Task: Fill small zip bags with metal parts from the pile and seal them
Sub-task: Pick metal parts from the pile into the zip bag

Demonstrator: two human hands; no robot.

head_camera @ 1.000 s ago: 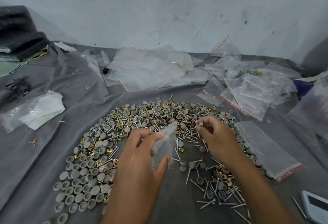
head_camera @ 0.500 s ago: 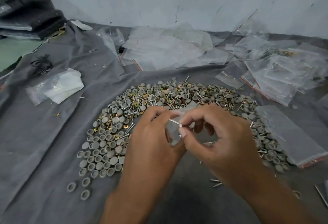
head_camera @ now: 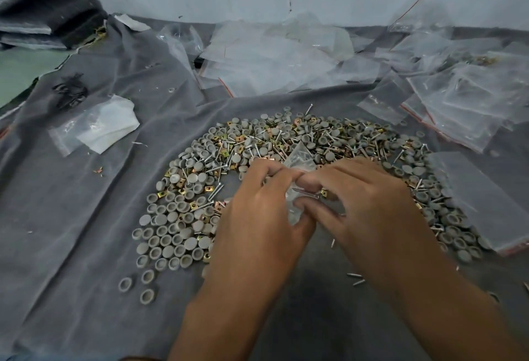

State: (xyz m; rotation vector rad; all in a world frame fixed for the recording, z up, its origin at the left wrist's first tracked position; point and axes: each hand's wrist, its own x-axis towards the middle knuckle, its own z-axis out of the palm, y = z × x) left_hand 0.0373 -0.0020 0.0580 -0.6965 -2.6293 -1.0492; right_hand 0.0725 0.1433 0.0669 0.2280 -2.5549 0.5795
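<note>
A curved pile of grey caps, brass clips and silver screws (head_camera: 206,189) lies on a grey cloth (head_camera: 71,217). Above its inner edge, my left hand (head_camera: 257,217) and my right hand (head_camera: 369,206) meet around a small clear zip bag (head_camera: 299,157). The left fingers and thumb pinch the bag. My right hand's fingertips hold screws (head_camera: 307,193) and a brass clip against the bag. Most of the bag is hidden between the hands.
A stack of clear zip bags (head_camera: 483,203) lies on the pile's right edge. More bags are heaped at the back (head_camera: 272,60) and back right (head_camera: 469,97). A bag with white paper (head_camera: 100,126) sits at left; dark folded material (head_camera: 43,2) far left.
My right hand came from the pile to the bag with screws and now presses them at the bag. The left hand kept hold of the bag. The view tilted down and left.
</note>
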